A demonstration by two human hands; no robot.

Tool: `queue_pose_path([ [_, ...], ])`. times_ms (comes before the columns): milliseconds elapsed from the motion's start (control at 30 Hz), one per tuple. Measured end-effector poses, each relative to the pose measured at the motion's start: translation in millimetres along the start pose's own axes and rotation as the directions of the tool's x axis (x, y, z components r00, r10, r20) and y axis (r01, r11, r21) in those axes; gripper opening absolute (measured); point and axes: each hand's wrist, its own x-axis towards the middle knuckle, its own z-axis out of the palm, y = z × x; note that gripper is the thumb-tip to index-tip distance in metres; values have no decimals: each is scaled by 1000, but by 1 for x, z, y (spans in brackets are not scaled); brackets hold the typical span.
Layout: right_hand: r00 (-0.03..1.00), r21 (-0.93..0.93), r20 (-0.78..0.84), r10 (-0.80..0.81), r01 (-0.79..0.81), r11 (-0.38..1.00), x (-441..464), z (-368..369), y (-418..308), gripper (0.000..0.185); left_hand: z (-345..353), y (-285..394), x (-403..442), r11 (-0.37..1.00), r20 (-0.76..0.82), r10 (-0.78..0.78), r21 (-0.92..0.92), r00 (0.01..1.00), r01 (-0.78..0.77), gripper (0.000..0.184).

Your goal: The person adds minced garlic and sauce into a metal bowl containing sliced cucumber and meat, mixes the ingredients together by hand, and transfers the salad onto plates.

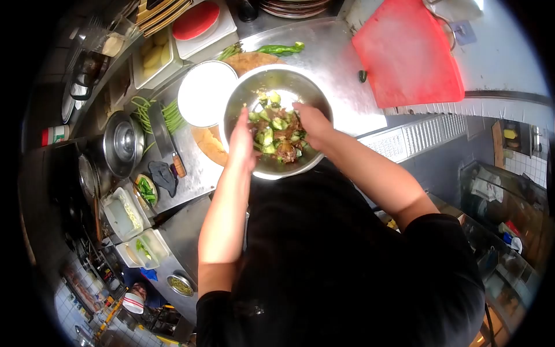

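A round steel mixing bowl (234, 99) sits at the counter's front edge, close to my body. Inside it are chopped green pieces that look like cucumber (266, 137), mixed with glossy brown pieces (288, 151). My left hand (243, 139) reaches in on the left side, its fingers stretched along the food. From the right, my right hand (315, 126) reaches in too, fingers extended against the mix. The food lies between the two hands, and some fingertips are hidden in it. A white round container (207, 93) stands just left of the bowl, beside a wooden board (209, 144).
Left of the bowl lie a cleaver (162, 132), green beans (173, 117), a dark cloth (164, 177) and a metal basin (123, 143). Green peppers (280, 49) lie behind it. A red cutting board (404, 58) stands right. Another person in a white cap (134, 302) is lower left.
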Motion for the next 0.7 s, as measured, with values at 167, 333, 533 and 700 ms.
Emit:
queue_pose_path([
  [167,981,82,170,92,-107,991,20,12,5,43,1,-9,33,984,300,42,-178,953,13,72],
  [333,962,41,261,-79,70,997,6,5,-17,43,-3,13,12,961,296,158,-267,942,-77,71],
  [533,933,-108,264,-244,280,954,0,-5,-25,47,-18,18,10,955,201,293,-20,935,-295,67],
  [700,981,7,-124,-151,153,988,4,-10,-5,39,-11,10,-8,992,-28,112,55,993,-111,77],
])
